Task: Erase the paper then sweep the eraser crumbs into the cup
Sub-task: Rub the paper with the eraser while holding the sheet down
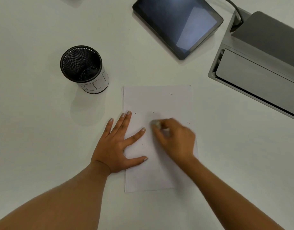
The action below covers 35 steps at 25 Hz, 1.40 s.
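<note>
Paper: a white sheet (159, 103) lay lengthwise on the desk (43, 130), just below the middle of the view, its long sides running from 12 to 6 o'clock.
Left hand: the left hand (119, 143) lay flat with straight fingers spread apart, pressing the sheet's 9 o'clock edge; the palm and little finger sat on the desk, the thumb and forefinger on the paper.
Right hand: the right hand (174, 138) was over the sheet's 4 o'clock part, fingers curled together and clamped on a small pale eraser (155, 124) at the fingertips; the hand and eraser were blurred.
Eraser position: it was on or just above the paper near its centre, at 3 o'clock from the left forefinger tip; contact could not be told.
Crumbs: thin dark crumbs (171, 94) were scattered over the sheet, most of them at 12 to 3 o'clock from the eraser, and one was between the two hands.
Cup: a black mesh cup (83, 67) with a white paper label stood upright at 10 o'clock from the sheet, apart from it.
Tablet: a dark tablet (176, 25) lay at 12 o'clock, screen off.
Hatch: a grey cable hatch (259, 68) was set in the desk at 2 o'clock, with a black cable (232, 5) leading into it.
</note>
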Motion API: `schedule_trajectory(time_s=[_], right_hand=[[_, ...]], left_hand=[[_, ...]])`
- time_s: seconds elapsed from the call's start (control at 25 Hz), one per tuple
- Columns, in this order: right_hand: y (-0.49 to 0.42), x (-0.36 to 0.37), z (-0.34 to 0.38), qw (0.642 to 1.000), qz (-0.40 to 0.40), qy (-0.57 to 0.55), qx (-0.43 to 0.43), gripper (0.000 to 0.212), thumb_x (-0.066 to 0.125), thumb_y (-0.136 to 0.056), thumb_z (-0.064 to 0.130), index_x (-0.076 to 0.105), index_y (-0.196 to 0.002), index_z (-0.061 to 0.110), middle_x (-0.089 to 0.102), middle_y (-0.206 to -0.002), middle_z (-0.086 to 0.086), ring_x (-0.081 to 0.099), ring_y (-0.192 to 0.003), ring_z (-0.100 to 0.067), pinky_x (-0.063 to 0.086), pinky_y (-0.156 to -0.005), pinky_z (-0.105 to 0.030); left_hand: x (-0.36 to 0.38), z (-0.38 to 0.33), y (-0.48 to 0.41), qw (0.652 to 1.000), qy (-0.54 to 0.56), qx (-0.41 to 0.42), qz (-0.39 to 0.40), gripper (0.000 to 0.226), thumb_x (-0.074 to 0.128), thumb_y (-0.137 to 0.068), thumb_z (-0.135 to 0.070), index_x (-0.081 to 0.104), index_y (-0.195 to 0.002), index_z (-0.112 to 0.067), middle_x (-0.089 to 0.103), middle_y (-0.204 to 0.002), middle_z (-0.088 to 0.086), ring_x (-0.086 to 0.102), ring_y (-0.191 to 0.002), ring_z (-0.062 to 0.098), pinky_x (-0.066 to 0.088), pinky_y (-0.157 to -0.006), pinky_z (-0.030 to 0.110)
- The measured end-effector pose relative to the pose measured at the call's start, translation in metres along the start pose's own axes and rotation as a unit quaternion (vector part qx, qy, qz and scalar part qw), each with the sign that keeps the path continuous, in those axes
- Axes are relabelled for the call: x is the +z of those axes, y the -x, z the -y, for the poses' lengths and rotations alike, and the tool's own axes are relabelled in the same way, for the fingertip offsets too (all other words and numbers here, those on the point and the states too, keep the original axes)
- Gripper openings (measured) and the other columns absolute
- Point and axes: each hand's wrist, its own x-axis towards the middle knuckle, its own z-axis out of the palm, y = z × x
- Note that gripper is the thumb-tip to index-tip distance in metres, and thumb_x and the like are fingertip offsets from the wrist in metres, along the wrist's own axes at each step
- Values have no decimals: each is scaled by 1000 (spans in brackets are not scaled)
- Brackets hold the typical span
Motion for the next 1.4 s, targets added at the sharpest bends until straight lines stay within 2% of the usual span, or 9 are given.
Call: schedule_trajectory(time_s=[0.12, 0.2, 0.44, 0.6, 0.68, 0.88, 1.04, 1.12, 1.4], right_hand=[[-36, -27, -33, 984, -65, 23, 166, 26, 57, -92, 52, 70, -92, 29, 71, -90, 12, 67, -80, -15, 37, -62, -24], [-29, -26, -35, 977, -89, 5, 193, 24, 59, -92, 50, 70, -92, 28, 70, -88, 11, 67, -79, -16, 35, -62, -24], [62, -1, 3, 998, 21, 11, -52, 13, 71, -85, 38, 71, -79, 26, 67, -70, 8, 62, -54, -16, 45, -46, -26], [6, -33, -39, 980, -78, 31, 180, 22, 61, -91, 50, 69, -90, 30, 69, -86, 12, 66, -72, -17, 37, -57, -17], [10, -28, -40, 976, -99, 10, 196, 21, 62, -91, 48, 70, -92, 29, 70, -89, 11, 65, -72, -16, 35, -56, -18], [78, 4, 3, 999, 16, -1, -35, 13, 67, -86, 40, 73, -84, 28, 68, -74, 8, 64, -57, -15, 46, -48, -25], [22, -27, -36, 983, -83, 21, 161, 20, 63, -91, 48, 70, -89, 30, 71, -88, 11, 67, -72, -16, 40, -58, -21], [18, -29, -46, 975, -124, 22, 183, 21, 61, -93, 47, 71, -93, 29, 71, -92, 11, 65, -71, -14, 33, -56, -20], [86, -8, -28, 998, -47, 19, -24, 13, 71, -87, 38, 76, -89, 26, 69, -76, 9, 62, -55, -12, 47, -46, -27]], left_hand=[[0, 0, 0, 1000, 1, 0, -6, 86, 48, -82, -82, 38, -154, -36, 11, -168, 16, 10, -157, 27, 9, -126, 51], [0, -1, 0, 1000, 2, 0, -8, 86, 48, -82, -82, 38, -154, -35, 12, -168, 16, 10, -157, 27, 10, -126, 52], [1, 0, 0, 1000, 1, 2, -3, 87, 47, -81, -82, 32, -155, -38, 11, -169, 16, 8, -157, 27, 11, -125, 53], [2, 1, 1, 1000, 5, 1, -9, 88, 45, -82, -83, 29, -155, -38, 10, -169, 15, 7, -157, 25, 9, -126, 51], [2, 1, 1, 1000, 8, 2, -10, 88, 46, -82, -83, 29, -155, -39, 9, -169, 14, 6, -157, 25, 9, -126, 51], [2, 0, 1, 1000, 7, 6, -14, 87, 47, -81, -83, 30, -155, -39, 10, -169, 15, 8, -157, 26, 11, -126, 53], [2, 2, 1, 1000, 13, 2, -12, 87, 46, -81, -83, 30, -155, -39, 9, -169, 14, 6, -157, 24, 5, -127, 49], [2, 1, 2, 1000, 12, 4, -13, 87, 45, -81, -84, 31, -155, -39, 9, -169, 14, 5, -157, 24, 5, -127, 48], [3, 1, 2, 1000, 13, 5, -21, 86, 49, -80, -82, 36, -153, -39, 10, -169, 13, 7, -157, 24, 9, -126, 52]])
